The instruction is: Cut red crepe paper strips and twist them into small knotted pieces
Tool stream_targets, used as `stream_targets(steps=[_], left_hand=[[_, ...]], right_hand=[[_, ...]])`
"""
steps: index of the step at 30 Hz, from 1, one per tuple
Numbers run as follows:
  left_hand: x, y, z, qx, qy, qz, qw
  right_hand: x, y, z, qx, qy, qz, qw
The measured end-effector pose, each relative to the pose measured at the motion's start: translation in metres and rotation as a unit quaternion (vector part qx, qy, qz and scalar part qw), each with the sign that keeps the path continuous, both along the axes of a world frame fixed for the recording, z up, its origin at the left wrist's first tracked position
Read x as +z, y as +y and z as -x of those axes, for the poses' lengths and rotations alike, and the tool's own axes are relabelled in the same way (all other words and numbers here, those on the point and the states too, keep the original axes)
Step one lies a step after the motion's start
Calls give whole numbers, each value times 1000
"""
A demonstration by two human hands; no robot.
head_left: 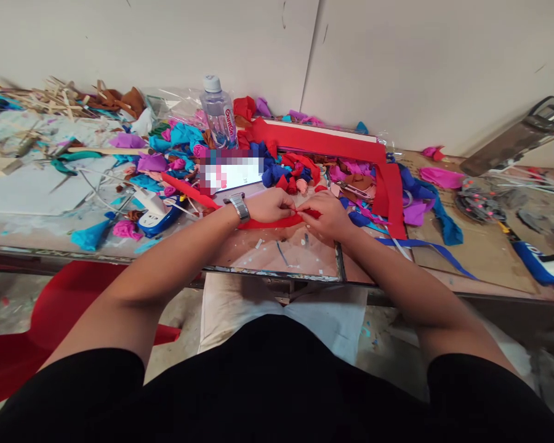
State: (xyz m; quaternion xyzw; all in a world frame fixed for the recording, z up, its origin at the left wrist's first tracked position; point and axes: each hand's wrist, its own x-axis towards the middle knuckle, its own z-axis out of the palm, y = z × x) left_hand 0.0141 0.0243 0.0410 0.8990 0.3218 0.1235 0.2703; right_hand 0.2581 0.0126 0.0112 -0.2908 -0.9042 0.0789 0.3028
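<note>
Both hands meet over the front middle of the cluttered table [300, 249]. My left hand [274, 205], with a metal watch on its wrist, pinches a red fabric strip [272, 223] that runs beneath it along the tabletop. My right hand [325, 212] faces it from the right, fingertips closed on the same red strip, almost touching the left fingertips. Just behind the left hand lies a phone [240, 174] with a lit screen. Blue, red and pink fabric pieces [300, 169] are heaped behind both hands.
A water bottle [219, 114] stands behind the phone. A white and blue power strip [157, 212] with cables is at left, near green-handled pliers [76, 161]. Long red strips [327, 140] cross the back. On cardboard [489, 252] at right are pins [480, 200] and a dark bottle [503, 138].
</note>
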Motion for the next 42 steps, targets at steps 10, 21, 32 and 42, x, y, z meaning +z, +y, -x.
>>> stream_targets(steps=[10,21,32,42], left_hand=[[-2,7,4,9,-48,96,994],[6,2,4,49,-62,100,992],[2,0,-1,97,-104,78,987],[-3,-6,-7,76,-42,-84,993]], right_hand=[[2,1,-2,12,-8,-26,1000],[2,0,-2,-12,-2,-34,999],[-1,1,0,-26,11,-50,998],[-9,6,2,-32,72,24,997]])
